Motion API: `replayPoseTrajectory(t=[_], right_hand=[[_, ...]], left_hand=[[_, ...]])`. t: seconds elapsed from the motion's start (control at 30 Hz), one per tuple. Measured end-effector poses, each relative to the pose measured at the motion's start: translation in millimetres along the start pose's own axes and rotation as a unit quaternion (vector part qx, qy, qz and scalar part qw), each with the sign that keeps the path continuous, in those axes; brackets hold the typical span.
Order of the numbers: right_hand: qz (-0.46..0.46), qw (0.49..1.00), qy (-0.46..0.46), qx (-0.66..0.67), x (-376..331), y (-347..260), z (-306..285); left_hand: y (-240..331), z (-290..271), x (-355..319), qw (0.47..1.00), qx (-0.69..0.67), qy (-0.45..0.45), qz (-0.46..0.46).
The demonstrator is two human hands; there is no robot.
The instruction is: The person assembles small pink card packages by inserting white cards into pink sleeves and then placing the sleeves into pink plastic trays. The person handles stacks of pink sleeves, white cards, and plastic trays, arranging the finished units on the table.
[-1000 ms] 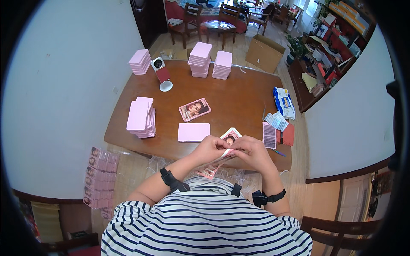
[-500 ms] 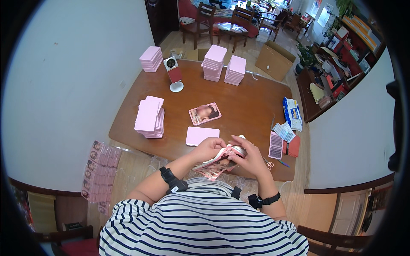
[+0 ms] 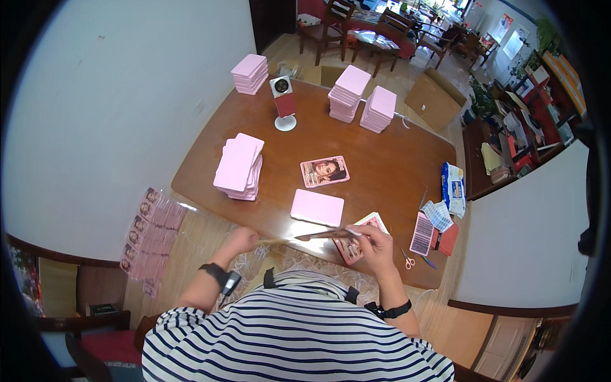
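My right hand [image 3: 377, 247] pinches a thin flat packet [image 3: 321, 235], seen nearly edge-on above the table's front edge. Beneath that hand lies a pink printed packet [image 3: 349, 250] with a white border showing. To the left, my left hand [image 3: 240, 240] is closed just off the table edge; a thin pale strip seems to run from it toward the packet, too blurred to name. Just beyond the held packet sits a plain pink flat case [image 3: 317, 207]. Farther back is a pink packet with a printed portrait [image 3: 325, 171].
Stacks of pink cases stand at left [image 3: 238, 167], far left [image 3: 250, 74] and the back [image 3: 349, 93]. A red-and-white device [image 3: 285, 105] stands among them. Scissors [image 3: 408, 259], a pink sheet [image 3: 421, 233] and a wipes pack [image 3: 454, 190] lie right. Printed packets [image 3: 149, 235] are on the floor.
My hands have drawn apart, the left moving left off the printed packet. The right has lifted a thin packet edge-on. The view has shifted, so the table appears farther right.
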State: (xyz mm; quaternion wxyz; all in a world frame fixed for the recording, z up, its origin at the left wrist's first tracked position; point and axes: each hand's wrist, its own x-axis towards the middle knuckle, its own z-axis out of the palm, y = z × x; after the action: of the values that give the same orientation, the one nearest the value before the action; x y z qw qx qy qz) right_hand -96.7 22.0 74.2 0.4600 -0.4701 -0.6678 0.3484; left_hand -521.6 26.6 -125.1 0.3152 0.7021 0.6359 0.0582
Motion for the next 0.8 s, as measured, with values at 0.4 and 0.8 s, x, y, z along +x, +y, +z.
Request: replayPoseTrajectory(t=[0.4, 0.8], right_hand=[[0.227, 0.962, 0.108, -0.103, -2.3, 45.3, -34.5], [0.236, 0.945, 0.222, -0.043, -37.9, 35.7, -36.0]], left_hand=[[36.0, -17.5, 43.4, 0.992, 0.035, 0.010, -0.125], [127.0, 24.5, 140.8, 0.979, -0.112, 0.085, -0.148]])
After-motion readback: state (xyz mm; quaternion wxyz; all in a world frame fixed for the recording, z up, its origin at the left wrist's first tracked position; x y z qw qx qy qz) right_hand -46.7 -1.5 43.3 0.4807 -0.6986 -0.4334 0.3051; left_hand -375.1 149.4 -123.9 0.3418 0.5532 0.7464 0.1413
